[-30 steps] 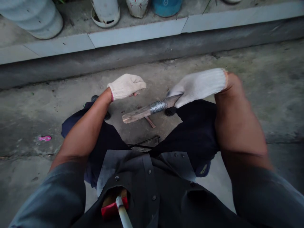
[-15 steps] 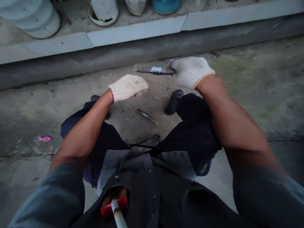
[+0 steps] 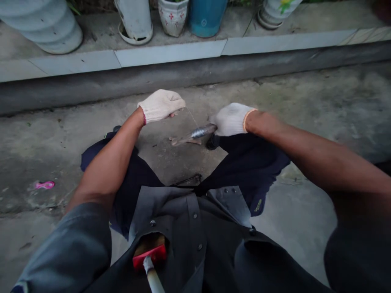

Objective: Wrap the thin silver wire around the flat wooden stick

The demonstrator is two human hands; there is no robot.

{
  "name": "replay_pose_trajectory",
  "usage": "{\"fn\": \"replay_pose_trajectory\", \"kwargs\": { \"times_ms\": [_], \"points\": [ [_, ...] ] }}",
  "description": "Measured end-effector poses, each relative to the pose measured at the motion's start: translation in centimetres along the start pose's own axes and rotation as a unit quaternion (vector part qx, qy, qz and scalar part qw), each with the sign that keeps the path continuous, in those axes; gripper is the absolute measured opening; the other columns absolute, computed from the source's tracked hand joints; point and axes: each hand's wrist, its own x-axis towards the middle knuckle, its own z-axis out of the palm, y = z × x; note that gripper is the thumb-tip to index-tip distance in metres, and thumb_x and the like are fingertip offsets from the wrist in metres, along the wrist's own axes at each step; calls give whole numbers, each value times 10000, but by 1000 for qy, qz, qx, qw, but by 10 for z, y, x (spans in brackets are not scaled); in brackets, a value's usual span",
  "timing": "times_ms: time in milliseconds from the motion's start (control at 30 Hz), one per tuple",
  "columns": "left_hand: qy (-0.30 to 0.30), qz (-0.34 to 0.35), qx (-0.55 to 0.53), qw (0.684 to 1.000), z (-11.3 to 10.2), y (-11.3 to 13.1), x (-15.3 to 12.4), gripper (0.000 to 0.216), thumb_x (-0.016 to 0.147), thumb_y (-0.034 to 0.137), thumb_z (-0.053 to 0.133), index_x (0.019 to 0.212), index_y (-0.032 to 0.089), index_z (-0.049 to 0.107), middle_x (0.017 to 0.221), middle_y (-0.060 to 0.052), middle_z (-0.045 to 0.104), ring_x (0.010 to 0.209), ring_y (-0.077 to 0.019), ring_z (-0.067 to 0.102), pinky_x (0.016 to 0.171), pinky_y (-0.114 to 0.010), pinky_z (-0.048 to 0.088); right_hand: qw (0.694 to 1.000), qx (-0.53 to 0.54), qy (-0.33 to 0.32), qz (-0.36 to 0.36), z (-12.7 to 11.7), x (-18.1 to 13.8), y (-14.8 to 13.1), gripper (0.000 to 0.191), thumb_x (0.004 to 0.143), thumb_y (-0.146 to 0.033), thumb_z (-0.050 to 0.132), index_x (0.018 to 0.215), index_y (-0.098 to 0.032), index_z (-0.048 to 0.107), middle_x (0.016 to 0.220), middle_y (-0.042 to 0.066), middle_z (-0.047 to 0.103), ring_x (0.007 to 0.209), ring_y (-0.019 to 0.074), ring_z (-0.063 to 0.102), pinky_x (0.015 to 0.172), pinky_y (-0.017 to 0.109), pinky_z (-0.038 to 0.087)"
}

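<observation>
My left hand (image 3: 161,106), in a white knit glove, is closed in a pinch on a thin line (image 3: 192,116). That line runs slantwise down to a stick wound with line (image 3: 200,132), whose middle carries a silvery winding. Gripping the stick's near-right end is my right hand (image 3: 231,119), also gloved; motion blurs the stick, and my right fingers are partly hidden. Below it, on the ground between my feet, lies a second stick (image 3: 195,142), largely covered by the held one.
Potted containers, among them a blue pot (image 3: 206,20) and a white patterned pot (image 3: 173,18), stand on a tiled ledge (image 3: 171,53) ahead. A pink object (image 3: 45,184) lies on the concrete at left. A red pack (image 3: 149,255) sits in my shirt pocket, below a cigarette (image 3: 152,274).
My right hand has swung down and slightly left with the wound stick, which now tilts and partly covers the one on the ground. My left hand has shifted slightly up and left.
</observation>
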Motion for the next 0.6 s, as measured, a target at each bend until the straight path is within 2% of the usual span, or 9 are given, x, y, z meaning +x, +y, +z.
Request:
{"fn": "replay_pose_trajectory", "kwargs": {
  "times_ms": [100, 167, 233, 333, 400, 467, 600],
  "points": [
    [-6, 27, -37, 999, -8, -3, -3, 288, 1042, 412, 686, 858, 192, 715, 678, 10, 671, 644, -119, 514, 653, -290, 411, 998, 47, 12, -35, -25, -30, -19, 252, 962, -438, 775, 1004, -191, 790, 850, 44, 735, 862, 205, 707, 809, 339, 453],
    [-25, 37, -73, 996, -10, -4, -7, 251, 1048, 378, 692, 885, 189, 711, 676, 15, 664, 637, -108, 501, 629, -278, 404, 995, 79, 57, -31, -45, -44, -26, 271, 918, -468, 804, 960, -203, 760, 790, 20, 701, 763, 184, 672, 732, 312, 432],
    [-54, 46, -97, 993, -8, -2, -13, 242, 1051, 371, 700, 892, 188, 708, 665, 14, 655, 600, -102, 495, 589, -277, 389, 988, 99, 122, -10, -65, -48, -26, 289, 921, -487, 772, 971, -204, 741, 804, 30, 710, 738, 192, 655, 692, 318, 425],
    [-80, 59, -111, 989, -2, 2, -23, 274, 1073, 401, 668, 906, 190, 716, 654, 1, 658, 548, -106, 504, 567, -293, 398, 971, 87, 212, 66, -84, -34, -16, 366, 984, -538, 638, 1071, -201, 751, 921, 102, 758, 821, 258, 680, 724, 362, 452],
    [-86, 66, -106, 988, 0, 4, -28, 299, 1088, 416, 626, 904, 197, 717, 661, -4, 669, 550, -110, 521, 585, -300, 418, 964, 75, 229, 115, -84, -13, -6, 428, 1015, -555, 561, 1187, -218, 760, 1037, 149, 783, 905, 310, 699, 772, 393, 475],
    [-92, 54, -80, 991, 1, 4, -30, 308, 1083, 428, 612, 893, 208, 716, 664, 6, 674, 556, -113, 526, 597, -303, 421, 962, 71, 215, 149, -73, 10, 2, 451, 1022, -506, 532, 1294, -221, 751, 1132, 184, 789, 974, 348, 713, 811, 420, 492],
    [-87, -4, 26, 996, -1, 1, -21, 364, 1054, 493, 640, 819, 223, 704, 646, 33, 671, 593, -121, 541, 641, -301, 415, 974, 69, 173, 130, -33, 51, 14, 437, 1008, -401, 556, 1321, -179, 763, 1194, 227, 785, 1098, 380, 708, 909, 465, 492]
  ]
}}
